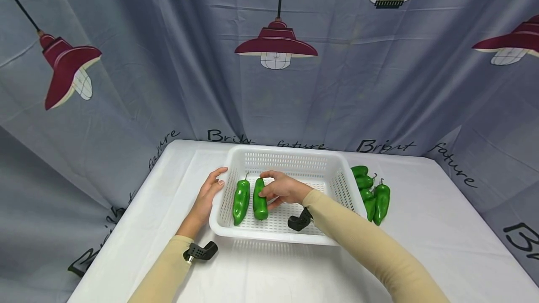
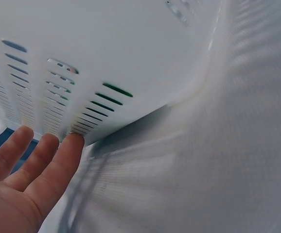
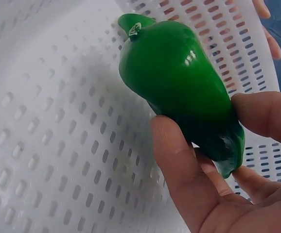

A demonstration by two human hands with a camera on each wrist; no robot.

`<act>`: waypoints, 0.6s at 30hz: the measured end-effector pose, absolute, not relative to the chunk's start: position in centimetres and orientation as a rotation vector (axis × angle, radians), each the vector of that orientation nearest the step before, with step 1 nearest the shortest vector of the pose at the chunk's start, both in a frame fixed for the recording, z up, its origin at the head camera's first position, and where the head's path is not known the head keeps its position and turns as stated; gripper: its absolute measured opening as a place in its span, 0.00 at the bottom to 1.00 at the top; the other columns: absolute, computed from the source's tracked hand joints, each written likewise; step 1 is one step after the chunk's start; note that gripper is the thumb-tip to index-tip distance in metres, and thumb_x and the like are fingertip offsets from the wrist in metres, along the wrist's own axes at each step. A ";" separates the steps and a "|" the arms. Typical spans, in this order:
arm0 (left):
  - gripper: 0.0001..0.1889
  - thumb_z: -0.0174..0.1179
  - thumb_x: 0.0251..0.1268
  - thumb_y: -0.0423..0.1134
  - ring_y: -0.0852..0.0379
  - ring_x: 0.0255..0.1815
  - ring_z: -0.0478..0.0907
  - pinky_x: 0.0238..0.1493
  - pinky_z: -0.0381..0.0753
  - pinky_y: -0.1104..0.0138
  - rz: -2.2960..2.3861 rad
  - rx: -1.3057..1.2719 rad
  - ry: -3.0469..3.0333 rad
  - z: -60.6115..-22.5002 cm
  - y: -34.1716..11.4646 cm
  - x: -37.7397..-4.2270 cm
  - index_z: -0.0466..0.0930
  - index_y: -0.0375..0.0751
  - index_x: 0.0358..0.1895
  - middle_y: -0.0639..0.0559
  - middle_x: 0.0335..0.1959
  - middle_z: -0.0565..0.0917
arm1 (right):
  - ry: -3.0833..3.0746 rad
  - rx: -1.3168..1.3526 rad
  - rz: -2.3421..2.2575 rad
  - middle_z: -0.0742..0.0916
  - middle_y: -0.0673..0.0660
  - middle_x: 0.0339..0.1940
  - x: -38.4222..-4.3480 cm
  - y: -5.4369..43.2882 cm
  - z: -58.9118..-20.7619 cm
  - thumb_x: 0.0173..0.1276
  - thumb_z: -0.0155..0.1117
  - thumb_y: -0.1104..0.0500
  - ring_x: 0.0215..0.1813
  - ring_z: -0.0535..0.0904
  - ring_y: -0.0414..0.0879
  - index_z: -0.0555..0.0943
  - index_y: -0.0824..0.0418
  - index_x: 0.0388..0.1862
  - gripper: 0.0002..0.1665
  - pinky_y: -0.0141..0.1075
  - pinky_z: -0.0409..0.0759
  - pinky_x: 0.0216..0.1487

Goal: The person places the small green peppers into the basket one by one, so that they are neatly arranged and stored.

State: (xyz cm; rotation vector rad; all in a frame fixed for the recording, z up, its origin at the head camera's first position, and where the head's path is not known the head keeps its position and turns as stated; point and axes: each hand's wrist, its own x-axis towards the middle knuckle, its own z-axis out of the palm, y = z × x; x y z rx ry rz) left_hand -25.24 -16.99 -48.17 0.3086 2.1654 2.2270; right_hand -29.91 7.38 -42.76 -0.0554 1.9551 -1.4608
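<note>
My right hand (image 1: 286, 187) pinches a green chili pepper (image 1: 259, 200) inside a white perforated plastic basket (image 1: 278, 234). In the right wrist view, the thumb and fingers of the right hand (image 3: 228, 204) grip the narrow end of this glossy pepper (image 3: 179, 63), whose stem end points away. Another green chili pepper (image 1: 241, 201) lies to its left in the basket, stem toward the far side. My left hand (image 1: 205, 198) is at the basket's left side. Its fairly straight fingers touch the slotted outer wall (image 2: 131, 58) in the left wrist view.
Several more green peppers (image 1: 381, 202) lie in a group on the white-covered table (image 1: 421, 242), just right of the basket. A grey curtain (image 1: 189, 83) printed with lamps hangs behind the table.
</note>
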 end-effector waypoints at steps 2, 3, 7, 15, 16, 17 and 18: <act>0.25 0.39 0.79 0.38 0.56 0.49 0.80 0.47 0.87 0.67 2.224 0.312 2.169 -48.2 -17.0 -25.2 0.59 0.44 0.76 0.32 0.62 0.68 | 1.954 -0.052 -1.461 0.85 0.62 0.45 -29.9 7.2 -42.7 0.68 0.65 0.70 0.35 0.85 0.49 0.59 0.58 0.80 0.44 0.41 0.90 0.35; 0.25 0.39 0.80 0.39 0.56 0.49 0.80 0.47 0.87 0.67 2.218 0.313 2.177 -48.1 -17.0 -25.2 0.59 0.44 0.77 0.32 0.62 0.68 | 1.953 -0.052 -1.461 0.85 0.62 0.44 -29.9 7.2 -42.7 0.68 0.65 0.70 0.35 0.85 0.49 0.59 0.58 0.80 0.44 0.40 0.90 0.34; 0.25 0.38 0.80 0.38 0.56 0.49 0.80 0.48 0.87 0.67 2.221 0.320 2.175 -48.1 -17.0 -25.2 0.58 0.44 0.77 0.32 0.62 0.68 | 1.945 -0.057 -1.466 0.86 0.62 0.43 -29.9 7.0 -42.7 0.68 0.65 0.71 0.34 0.85 0.49 0.59 0.58 0.80 0.45 0.40 0.89 0.33; 0.25 0.39 0.79 0.37 0.57 0.48 0.79 0.47 0.86 0.67 2.232 0.311 2.166 -48.1 -17.0 -25.2 0.59 0.44 0.76 0.34 0.60 0.69 | 1.915 -0.052 -1.493 0.85 0.63 0.46 -29.8 6.7 -42.9 0.65 0.62 0.73 0.38 0.87 0.49 0.59 0.60 0.79 0.45 0.40 0.90 0.35; 0.26 0.39 0.79 0.37 0.57 0.48 0.79 0.47 0.86 0.67 2.230 0.309 2.168 -48.1 -17.0 -25.2 0.59 0.44 0.76 0.34 0.60 0.69 | 1.911 -0.048 -1.495 0.85 0.63 0.46 -29.8 6.7 -42.9 0.65 0.62 0.73 0.38 0.87 0.49 0.59 0.60 0.79 0.44 0.40 0.89 0.35; 0.26 0.39 0.79 0.37 0.57 0.48 0.79 0.47 0.86 0.67 2.228 0.309 2.169 -48.1 -17.0 -25.2 0.59 0.44 0.76 0.34 0.60 0.69 | 1.907 -0.046 -1.496 0.85 0.63 0.46 -29.8 6.7 -43.0 0.66 0.62 0.72 0.38 0.87 0.49 0.59 0.60 0.79 0.44 0.40 0.89 0.35; 0.26 0.39 0.78 0.37 0.57 0.48 0.79 0.48 0.86 0.67 2.227 0.308 2.172 -48.1 -17.0 -25.1 0.59 0.44 0.76 0.33 0.60 0.69 | 1.901 -0.039 -1.498 0.85 0.62 0.46 -29.8 6.7 -43.0 0.66 0.62 0.72 0.38 0.87 0.49 0.59 0.60 0.79 0.44 0.40 0.89 0.35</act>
